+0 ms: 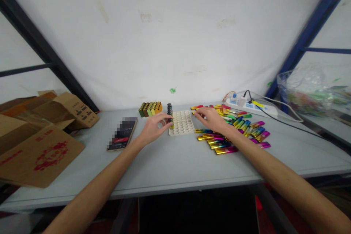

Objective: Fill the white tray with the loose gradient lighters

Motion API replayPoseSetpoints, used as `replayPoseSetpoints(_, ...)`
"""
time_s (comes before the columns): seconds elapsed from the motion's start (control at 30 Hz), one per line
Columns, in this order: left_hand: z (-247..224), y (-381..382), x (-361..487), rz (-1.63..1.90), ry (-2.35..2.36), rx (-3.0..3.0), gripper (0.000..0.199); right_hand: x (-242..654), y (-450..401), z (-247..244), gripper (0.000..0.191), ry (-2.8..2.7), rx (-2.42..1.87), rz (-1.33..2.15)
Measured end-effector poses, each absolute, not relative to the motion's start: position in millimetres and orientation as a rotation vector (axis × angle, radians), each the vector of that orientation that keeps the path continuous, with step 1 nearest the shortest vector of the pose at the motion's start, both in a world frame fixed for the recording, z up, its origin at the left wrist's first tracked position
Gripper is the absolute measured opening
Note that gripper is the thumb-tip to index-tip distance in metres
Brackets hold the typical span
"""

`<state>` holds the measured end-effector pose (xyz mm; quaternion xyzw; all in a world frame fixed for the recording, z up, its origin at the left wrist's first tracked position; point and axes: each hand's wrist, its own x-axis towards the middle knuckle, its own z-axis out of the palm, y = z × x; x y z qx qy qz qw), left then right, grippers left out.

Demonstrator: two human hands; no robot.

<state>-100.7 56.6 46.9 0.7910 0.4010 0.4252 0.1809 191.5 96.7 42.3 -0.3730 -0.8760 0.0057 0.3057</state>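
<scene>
A white tray (183, 122) with rows of round holes lies mid-table, with a row of dark-topped pieces (169, 109) standing along its left edge. My left hand (156, 126) is at that edge, thumb and fingers pinched around a small dark and yellow piece (171, 123). Over the tray's right edge, my right hand (210, 117) has its thumb and fingers curled together; what they hold, if anything, is too small to make out. Shiny multicoloured tubes (225, 150) lie in a loose pile beneath and beside my right forearm.
Behind my left hand stands a block of green, brown and gold pieces (150, 109). A phone (122, 135) and an open cardboard box (46, 150) are at the left. A power strip (255, 106) with cables and a clear plastic bag (307, 91) are at the right.
</scene>
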Motion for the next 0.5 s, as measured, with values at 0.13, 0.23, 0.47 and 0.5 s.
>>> replayPoseSetpoints(0.13, 49.0, 58.0, -103.0, 1.166, 1.132, 2.323, 0.022, 190.6, 95.8, 43.6, 0.034, -2.322, -1.000, 0.023)
replayPoseSetpoints(0.23, 50.1, 60.0, -106.8, 1.110, 1.144, 2.391, 0.022, 191.7, 96.3, 44.3, 0.034, -2.329, -1.017, 0.024)
replayPoseSetpoints(0.47, 51.2, 60.6, -109.0, 1.073, 1.165, 2.374, 0.024, 198.6, 103.8, 40.9, 0.030, -2.325, -1.044, 0.012)
replayPoseSetpoints(0.5, 51.0, 60.4, -108.4, 1.076, 1.165, 2.346, 0.026, 200.5, 106.0, 39.9, 0.030, -2.321, -1.055, 0.002)
